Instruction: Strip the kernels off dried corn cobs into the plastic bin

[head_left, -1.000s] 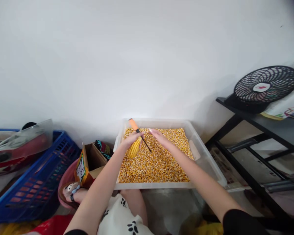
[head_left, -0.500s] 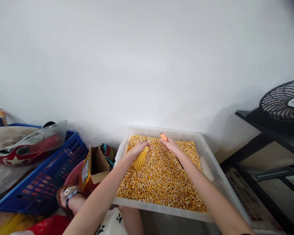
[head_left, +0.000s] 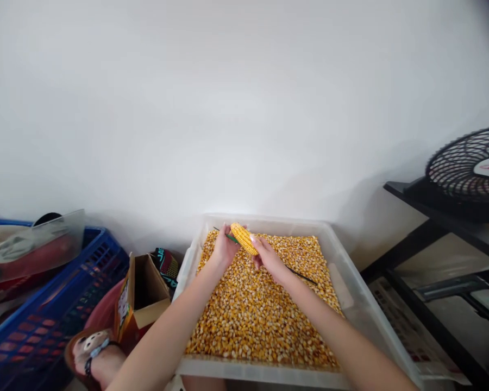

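Both my hands meet above a clear plastic bin [head_left: 350, 282] of loose corn kernels [head_left: 252, 320]. An ear of corn [head_left: 243, 238], covered in yellow kernels, is tilted between them. My left hand [head_left: 227, 247] cups its left side, with fingertips showing behind it. My right hand [head_left: 267, 258] grips its lower right end, thumb on top. A green piece [head_left: 232, 238] shows between the left hand and the ear. Beside the right wrist runs a thin dark rod [head_left: 303, 276]; whether it joins the green piece is hidden by the hands.
On the left are a blue plastic basket [head_left: 106, 260] with a red helmet in it, an opened cardboard box [head_left: 152, 309], and a sandalled foot [head_left: 93, 350]. To the right, a black fan [head_left: 468, 168] stands on a dark rack [head_left: 424, 309]. A white wall [head_left: 244, 108] rises behind the bin.
My hands have come together, and the ear has risen from hanging under my left hand to lie between both. The orange piece in my right hand is out of sight. The view has shifted slightly.
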`<state>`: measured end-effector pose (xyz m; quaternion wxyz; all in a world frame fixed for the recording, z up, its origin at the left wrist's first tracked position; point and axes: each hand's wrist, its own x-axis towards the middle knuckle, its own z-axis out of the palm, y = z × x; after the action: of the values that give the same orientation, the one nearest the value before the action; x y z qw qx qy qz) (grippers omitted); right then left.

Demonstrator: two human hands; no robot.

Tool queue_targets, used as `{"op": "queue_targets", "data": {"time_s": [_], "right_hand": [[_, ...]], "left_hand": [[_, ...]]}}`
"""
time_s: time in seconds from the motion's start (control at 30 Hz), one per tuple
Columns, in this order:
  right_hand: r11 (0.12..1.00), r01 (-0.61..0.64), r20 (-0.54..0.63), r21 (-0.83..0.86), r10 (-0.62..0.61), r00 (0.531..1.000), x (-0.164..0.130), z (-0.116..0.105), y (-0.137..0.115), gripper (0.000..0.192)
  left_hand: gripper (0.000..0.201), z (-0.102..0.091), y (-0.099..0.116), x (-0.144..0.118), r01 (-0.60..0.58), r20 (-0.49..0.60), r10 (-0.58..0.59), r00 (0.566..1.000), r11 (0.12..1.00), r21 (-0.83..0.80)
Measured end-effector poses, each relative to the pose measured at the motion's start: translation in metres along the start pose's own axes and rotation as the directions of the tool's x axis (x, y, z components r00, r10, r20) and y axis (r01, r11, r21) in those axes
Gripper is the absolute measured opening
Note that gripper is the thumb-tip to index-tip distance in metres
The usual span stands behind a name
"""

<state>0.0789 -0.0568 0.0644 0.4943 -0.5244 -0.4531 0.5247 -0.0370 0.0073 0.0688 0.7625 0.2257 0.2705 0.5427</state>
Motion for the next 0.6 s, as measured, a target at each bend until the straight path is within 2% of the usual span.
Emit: {"op": "queue_targets", "data": {"time_s": [0.1,0.2,0.3,0.37,0.4,0.47,0.53,0.6], "right_hand": [[0.996,0.029,-0.136,0.083,-0.017,0.991,0.002,0.0,0.002,0.041],[0.976,0.007,-0.148,0.218,0.026,0.989,0.003,0.002,0.004,0.039],[0.978,-0.026,-0.132,0.206,0.054,0.99,0.002,0.002,0.003,0.04],[0.995,-0.075,-0.061,0.067,0.079,0.995,0.0,0.0,0.001,0.042],[0.997,-0.065,-0.016,-0.038,0.065,0.998,-0.002,0.0,0.0,0.044],[0.952,0.091,0.059,-0.294,-0.077,0.995,-0.007,0.0,-0.001,0.046],[0.778,0.315,0.095,-0.543,-0.316,0.944,-0.012,0.001,-0.001,0.052],[0.58,0.409,0.104,-0.704,-0.486,0.868,-0.016,0.003,0.0,0.057]], "left_hand": [[0.031,-0.005,0.003,-0.004,0.073,0.071,-0.07,0.995,0.996,-0.041],[0.035,-0.003,0.006,-0.009,0.08,0.087,-0.077,0.993,0.996,-0.036],[0.039,0.004,0.004,-0.015,0.079,0.209,-0.078,0.975,0.997,0.006],[0.042,0.008,0.0,-0.018,0.051,0.23,-0.064,0.971,0.997,0.062],[0.043,0.009,-0.003,-0.019,0.03,0.205,-0.05,0.978,0.995,0.098],[0.045,0.011,-0.006,-0.02,-0.016,0.108,-0.002,0.994,0.986,0.165],[0.045,0.011,-0.007,-0.02,-0.049,0.009,0.048,0.999,0.976,0.211],[0.043,0.011,-0.007,-0.021,-0.074,-0.031,0.084,0.996,0.967,0.243]]}}
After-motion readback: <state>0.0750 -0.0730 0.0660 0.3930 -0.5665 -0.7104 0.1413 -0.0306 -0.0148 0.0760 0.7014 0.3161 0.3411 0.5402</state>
